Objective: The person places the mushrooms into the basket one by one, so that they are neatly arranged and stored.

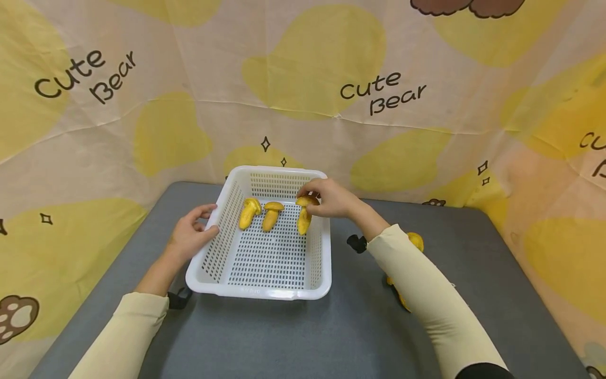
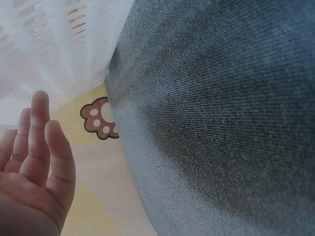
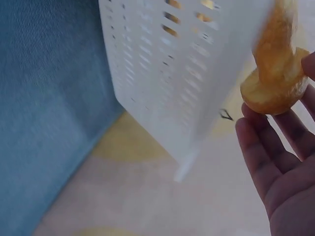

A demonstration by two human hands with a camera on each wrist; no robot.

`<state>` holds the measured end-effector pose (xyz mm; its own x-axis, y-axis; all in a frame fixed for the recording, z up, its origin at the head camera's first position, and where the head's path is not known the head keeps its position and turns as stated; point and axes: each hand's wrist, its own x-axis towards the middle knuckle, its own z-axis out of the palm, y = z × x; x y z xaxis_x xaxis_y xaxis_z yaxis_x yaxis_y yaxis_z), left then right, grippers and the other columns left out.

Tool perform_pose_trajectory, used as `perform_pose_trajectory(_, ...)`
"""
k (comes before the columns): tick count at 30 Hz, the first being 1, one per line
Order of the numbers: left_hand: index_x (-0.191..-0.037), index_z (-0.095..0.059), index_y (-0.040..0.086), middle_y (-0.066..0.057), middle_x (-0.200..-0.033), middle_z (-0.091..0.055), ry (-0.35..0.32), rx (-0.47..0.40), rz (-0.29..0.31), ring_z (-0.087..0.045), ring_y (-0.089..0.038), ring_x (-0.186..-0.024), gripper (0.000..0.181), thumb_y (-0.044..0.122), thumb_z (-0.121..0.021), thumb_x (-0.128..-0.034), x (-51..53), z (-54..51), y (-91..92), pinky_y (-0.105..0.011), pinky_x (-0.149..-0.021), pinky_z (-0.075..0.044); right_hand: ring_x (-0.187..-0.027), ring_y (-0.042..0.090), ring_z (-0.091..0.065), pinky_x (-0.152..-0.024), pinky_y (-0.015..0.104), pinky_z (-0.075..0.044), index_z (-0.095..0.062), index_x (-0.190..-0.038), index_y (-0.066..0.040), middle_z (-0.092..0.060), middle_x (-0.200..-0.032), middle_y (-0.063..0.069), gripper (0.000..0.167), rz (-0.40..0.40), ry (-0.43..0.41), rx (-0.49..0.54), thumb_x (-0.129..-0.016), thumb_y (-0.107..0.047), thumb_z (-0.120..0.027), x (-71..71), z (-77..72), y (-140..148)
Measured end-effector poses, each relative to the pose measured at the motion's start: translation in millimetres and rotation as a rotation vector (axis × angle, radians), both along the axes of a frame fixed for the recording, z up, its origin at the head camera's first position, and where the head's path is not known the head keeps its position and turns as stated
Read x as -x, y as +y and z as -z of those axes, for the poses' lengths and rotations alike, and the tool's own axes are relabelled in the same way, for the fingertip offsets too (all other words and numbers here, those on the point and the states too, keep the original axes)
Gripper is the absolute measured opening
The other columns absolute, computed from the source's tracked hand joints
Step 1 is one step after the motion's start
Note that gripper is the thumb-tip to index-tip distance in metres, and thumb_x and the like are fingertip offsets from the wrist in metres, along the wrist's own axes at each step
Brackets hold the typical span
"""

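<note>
A white perforated basket (image 1: 258,291) stands on the grey table. Two yellow mushrooms, one at the left (image 1: 249,213) and one in the middle (image 1: 272,216), lie inside it. At its right side the right hand (image 1: 329,198) pinches a third mushroom (image 1: 304,221) by the cap, stem downward; the right wrist view shows this mushroom (image 3: 276,73) between thumb and fingers of the hand (image 3: 290,172). The left hand (image 1: 189,234) is at the basket's left rim, its thumb on the rim. In the left wrist view that hand (image 2: 37,167) has its fingers extended beside the basket wall (image 2: 64,49).
More yellow objects, one upper (image 1: 415,241) and one lower (image 1: 404,302), are on the table (image 1: 265,342), partly hidden by the right sleeve. A patterned cloth (image 1: 293,68) hangs behind and beside the table.
</note>
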<state>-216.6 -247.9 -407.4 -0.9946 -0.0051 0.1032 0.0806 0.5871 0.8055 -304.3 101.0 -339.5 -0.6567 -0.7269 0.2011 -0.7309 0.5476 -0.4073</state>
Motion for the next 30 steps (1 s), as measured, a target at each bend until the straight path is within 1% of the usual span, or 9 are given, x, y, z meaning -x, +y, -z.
perform_pose_trajectory(6,-0.14,-0.045,0.008,-0.02,-0.124,-0.049,0.01,-0.004,0.004,-0.06,-0.008,-0.063,0.054,0.011,-0.059,-0.0876,1.0,0.4,0.4,-0.026,-0.053,-0.055,-0.078,0.014,-0.05,-0.068,0.026,-0.044,-0.069,-0.111,-0.013,-0.064,-0.094,-0.001,0.03,0.015,-0.001,-0.004,-0.082,-0.015,-0.062,10.7,17.0,-11.0)
perform_pose_trajectory(12,-0.139,-0.046,0.007,-0.02,-0.122,-0.049,0.016,-0.01,0.011,-0.059,-0.007,-0.063,0.054,0.01,-0.06,-0.0874,1.6,1.5,0.3,-0.025,-0.053,-0.055,-0.08,0.014,-0.051,-0.07,0.026,-0.045,-0.069,-0.111,-0.013,-0.065,-0.1,0.0,0.03,0.047,-0.019,0.01,-0.082,-0.014,-0.062,18.7,28.4,-17.2)
perform_pose_trajectory(18,-0.14,-0.045,0.007,-0.02,-0.122,-0.049,0.016,0.006,0.003,-0.059,-0.006,-0.063,0.054,0.01,-0.06,-0.0877,0.0,0.8,-0.3,-0.025,-0.054,-0.055,-0.085,0.015,-0.052,-0.073,0.026,-0.046,-0.067,-0.116,-0.012,-0.066,-0.109,0.002,0.033,0.089,-0.048,0.001,-0.084,-0.016,-0.062,23.4,36.0,-21.8)
perform_pose_trajectory(24,-0.14,-0.045,0.007,-0.02,-0.123,-0.049,0.009,0.006,0.001,-0.059,-0.005,-0.063,0.054,0.01,-0.06,-0.0879,-1.3,-1.0,0.8,-0.025,-0.053,-0.055,-0.088,0.014,-0.056,-0.077,0.027,-0.049,-0.067,-0.117,-0.013,-0.066,-0.109,0.0,0.033,0.115,-0.082,-0.02,-0.084,-0.017,-0.062,30.8,42.4,-26.3)
perform_pose_trajectory(27,-0.14,-0.045,0.008,-0.02,-0.123,-0.049,0.006,0.001,0.0,-0.059,-0.004,-0.063,0.054,0.01,-0.059,-0.0878,-1.4,-1.4,1.4,-0.025,-0.054,-0.055,-0.092,0.013,-0.058,-0.08,0.027,-0.05,-0.066,-0.117,-0.014,-0.066,-0.11,-0.001,0.033,0.117,-0.089,-0.019,-0.084,-0.019,-0.063,34.8,44.8,-27.9)
perform_pose_trajectory(30,-0.14,-0.045,0.008,-0.02,-0.124,-0.049,0.0,-0.003,0.001,-0.059,-0.003,-0.063,0.055,0.011,-0.059,-0.0876,-1.7,-1.4,1.0,-0.025,-0.053,-0.055,-0.092,0.013,-0.058,-0.081,0.028,-0.05,-0.066,-0.117,-0.015,-0.066,-0.11,-0.001,0.034,0.121,-0.097,-0.027,-0.084,-0.019,-0.064,37.7,46.2,-30.1)
